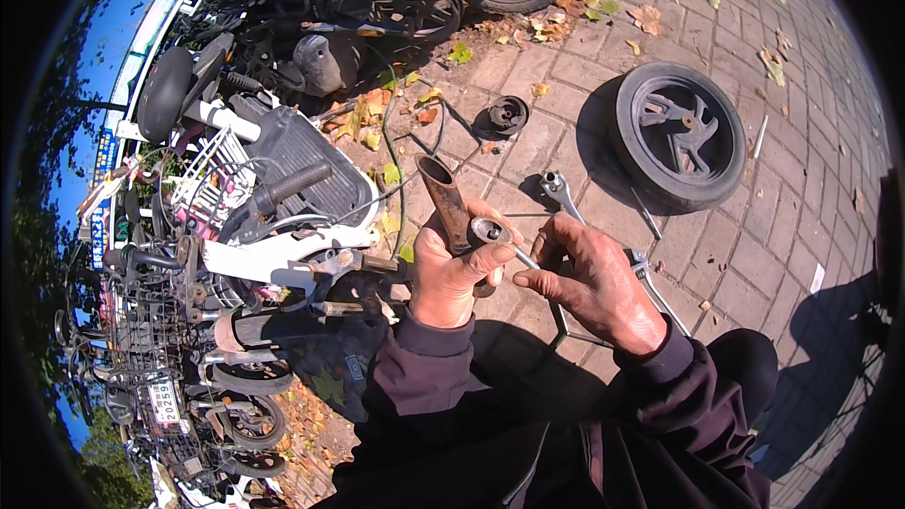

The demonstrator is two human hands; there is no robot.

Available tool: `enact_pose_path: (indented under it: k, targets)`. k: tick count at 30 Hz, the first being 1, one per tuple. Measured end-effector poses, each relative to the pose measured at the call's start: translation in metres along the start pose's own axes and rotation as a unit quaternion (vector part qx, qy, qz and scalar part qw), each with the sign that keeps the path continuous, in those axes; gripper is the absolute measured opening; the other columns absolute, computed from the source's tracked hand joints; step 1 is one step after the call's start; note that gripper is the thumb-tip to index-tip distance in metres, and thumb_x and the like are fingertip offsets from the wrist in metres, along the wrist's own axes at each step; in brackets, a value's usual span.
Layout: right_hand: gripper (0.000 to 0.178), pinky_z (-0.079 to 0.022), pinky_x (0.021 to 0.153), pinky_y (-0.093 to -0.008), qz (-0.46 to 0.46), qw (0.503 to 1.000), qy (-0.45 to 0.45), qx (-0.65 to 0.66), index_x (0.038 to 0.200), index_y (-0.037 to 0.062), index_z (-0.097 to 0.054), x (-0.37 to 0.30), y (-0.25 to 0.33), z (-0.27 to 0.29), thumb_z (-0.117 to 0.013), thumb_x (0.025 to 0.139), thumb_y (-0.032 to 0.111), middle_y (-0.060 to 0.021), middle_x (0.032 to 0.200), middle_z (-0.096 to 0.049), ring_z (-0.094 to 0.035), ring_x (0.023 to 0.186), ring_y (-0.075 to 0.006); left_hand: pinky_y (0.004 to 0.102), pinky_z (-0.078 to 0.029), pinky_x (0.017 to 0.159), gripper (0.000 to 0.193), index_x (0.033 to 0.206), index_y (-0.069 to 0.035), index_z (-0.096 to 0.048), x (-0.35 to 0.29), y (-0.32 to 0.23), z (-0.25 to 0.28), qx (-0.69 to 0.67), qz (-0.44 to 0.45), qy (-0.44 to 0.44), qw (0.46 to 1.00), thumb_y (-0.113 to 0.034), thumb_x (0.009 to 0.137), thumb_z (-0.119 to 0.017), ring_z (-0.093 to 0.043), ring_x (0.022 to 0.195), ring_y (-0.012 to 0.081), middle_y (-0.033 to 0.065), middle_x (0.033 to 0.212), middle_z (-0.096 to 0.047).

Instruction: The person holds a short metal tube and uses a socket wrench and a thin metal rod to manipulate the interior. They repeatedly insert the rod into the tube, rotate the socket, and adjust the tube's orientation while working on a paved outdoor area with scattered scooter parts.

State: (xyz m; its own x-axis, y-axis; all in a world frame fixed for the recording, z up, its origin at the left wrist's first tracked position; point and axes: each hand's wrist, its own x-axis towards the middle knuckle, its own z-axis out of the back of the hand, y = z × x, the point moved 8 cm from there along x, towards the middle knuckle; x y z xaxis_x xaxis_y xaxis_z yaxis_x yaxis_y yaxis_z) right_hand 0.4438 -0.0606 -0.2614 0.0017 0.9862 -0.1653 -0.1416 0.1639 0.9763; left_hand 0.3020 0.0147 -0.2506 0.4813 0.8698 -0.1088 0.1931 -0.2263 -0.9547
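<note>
My left hand is wrapped round a rusty, open-ended metal tube, which slants up and away to the left. By my left thumb, a round metal fitting with a small stud in its middle faces up, held in the same grip. Between the thumb and fingers of my right hand is a thin metal rod. Its far end comes close to the fitting; whether they touch I cannot tell. Just beyond my right hand, a socket wrench lies on the paving.
A black spoked wheel lies flat at the right, beside a thin metal bar. Another wrench rests beside my right wrist. A small round hub part sits farther off. Scooter parts crowd the left; parked scooters stand beyond.
</note>
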Motion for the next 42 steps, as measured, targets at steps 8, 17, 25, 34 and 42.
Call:
enact_pose_path:
  k: [8,17,25,34,42]
  targets:
    - [0.037,-0.047,0.067,-0.0413,0.026,0.999,0.015,0.019,0.089,-0.0001,-0.059,0.002,0.01,0.001,-0.077,0.089,0.032,-0.0157,0.08,-0.06,-0.061,0.075,-0.035,0.022,-0.046,0.05,0.046,0.104,0.001,-0.059,0.0,-0.005,0.001,-0.002,0.003,-0.011,1.0,-0.018,0.077,-0.091,-0.06,0.057,0.0107,0.0124,0.085,-0.068]
    - [0.036,-0.048,0.072,-0.043,0.049,0.999,0.009,-0.011,0.097,-0.0008,-0.063,-0.004,0.017,0.003,-0.075,0.091,0.032,-0.0154,0.085,-0.062,-0.062,0.082,-0.0365,0.022,-0.046,0.049,0.049,0.106,0.0,-0.059,0.001,-0.002,0.001,0.0,-0.005,-0.006,1.0,-0.019,0.076,-0.092,-0.061,0.057,0.011,0.0144,0.088,-0.069]
    - [0.029,-0.048,0.069,-0.0399,0.006,0.999,0.019,0.025,0.102,0.0009,-0.066,0.001,0.006,0.001,-0.075,0.091,0.027,-0.0156,0.084,-0.062,-0.059,0.076,-0.0346,0.0222,-0.046,0.048,0.048,0.105,0.0,-0.059,0.001,0.0,0.002,0.016,0.01,0.004,1.0,-0.018,0.075,-0.092,-0.06,0.056,0.0109,0.0138,0.089,-0.069]
    - [0.031,-0.047,0.073,-0.0438,0.062,0.997,0.042,-0.011,0.102,0.0016,-0.067,-0.002,0.021,0.002,-0.069,0.095,0.031,-0.0169,0.086,-0.06,-0.061,0.085,-0.037,0.0217,-0.047,0.048,0.048,0.106,0.0,-0.06,0.001,-0.003,0.004,-0.013,-0.011,-0.005,1.0,-0.019,0.075,-0.092,-0.061,0.056,0.0107,0.0131,0.088,-0.068]
    - [0.03,-0.048,0.074,-0.0433,-0.004,0.999,-0.003,-0.047,0.099,0.0004,-0.065,-0.002,0.01,0.006,-0.071,0.093,0.029,-0.0176,0.086,-0.06,-0.062,0.085,-0.037,0.022,-0.046,0.048,0.049,0.106,0.001,-0.059,0.0,0.001,0.003,0.02,0.016,0.008,1.0,-0.019,0.075,-0.092,-0.061,0.056,0.0111,0.0144,0.089,-0.069]
